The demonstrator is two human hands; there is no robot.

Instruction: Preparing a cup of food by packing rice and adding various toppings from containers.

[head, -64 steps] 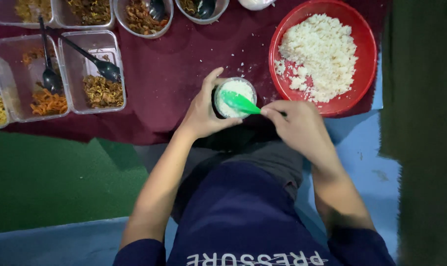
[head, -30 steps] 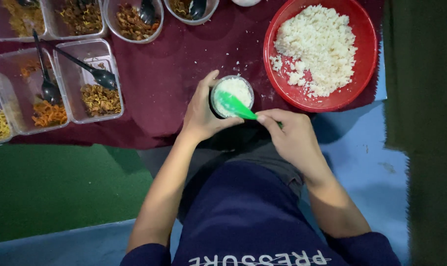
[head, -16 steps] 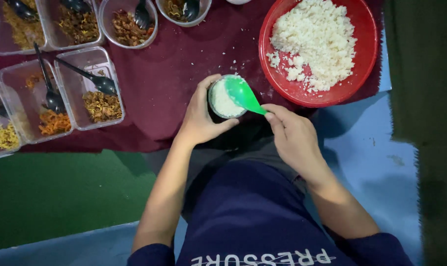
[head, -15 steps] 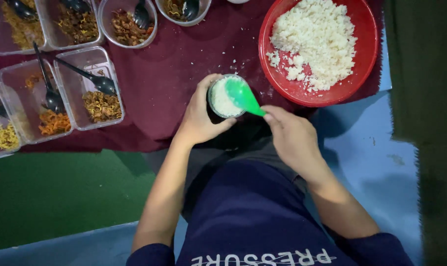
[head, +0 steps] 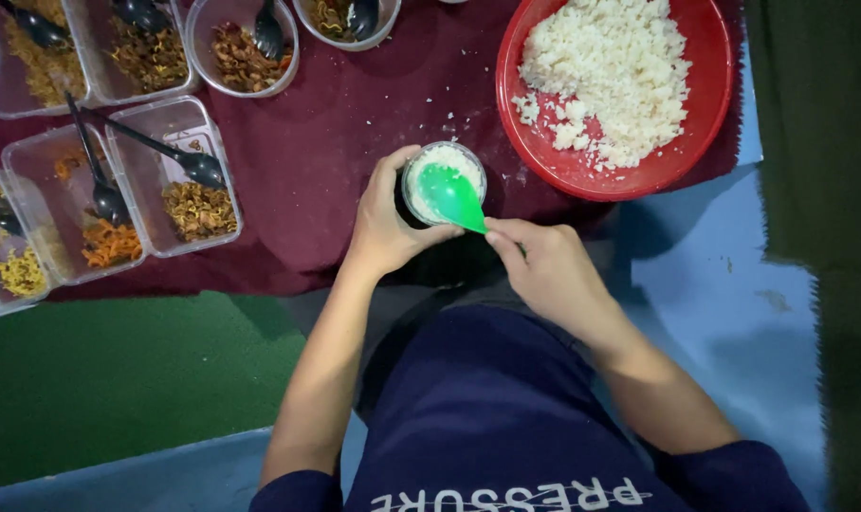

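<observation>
Green spoon (head: 451, 196) in my right hand (head: 544, 275), bright against the white rice in the small clear cup (head: 443, 182) my left hand (head: 385, 223) grips. Upper right of the frame: red bowl (head: 705, 123), white rice heaped inside. Cloth (head: 326, 142) under everything is dark maroon, flecked with white grains. Upper left: clear tubs (head: 179, 171) holding brown, orange and yellow shreds, with black spoons (head: 103, 190) lying in them. Lower left: green mat (head: 118, 379). Floor (head: 734, 275) at right is pale blue. My shirt (head: 487, 417) is navy with white lettering.
</observation>
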